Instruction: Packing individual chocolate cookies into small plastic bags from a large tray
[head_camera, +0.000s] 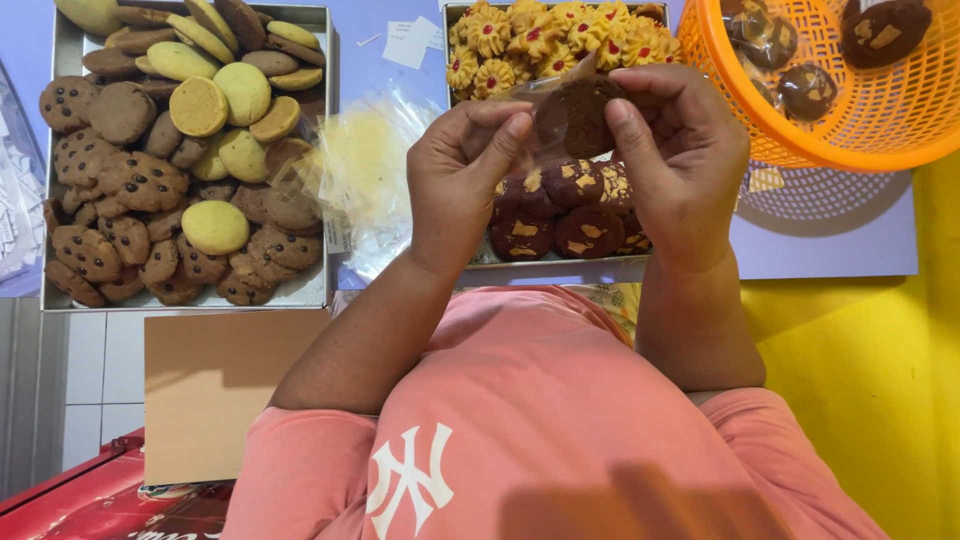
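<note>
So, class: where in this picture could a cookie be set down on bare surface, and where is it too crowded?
Free: the blue top below the orange basket, and the brown board under the left tray. Crowded: both trays, the basket, and the bag pile between the trays.

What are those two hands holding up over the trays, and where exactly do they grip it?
A dark chocolate cookie in a clear plastic wrapper. The left hand pinches its left edge, the right hand its right edge and top.

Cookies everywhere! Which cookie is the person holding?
The dark chocolate cookie inside a clear plastic wrapper, pinched between left hand and right hand. All the others lie in trays or the orange basket.
</note>
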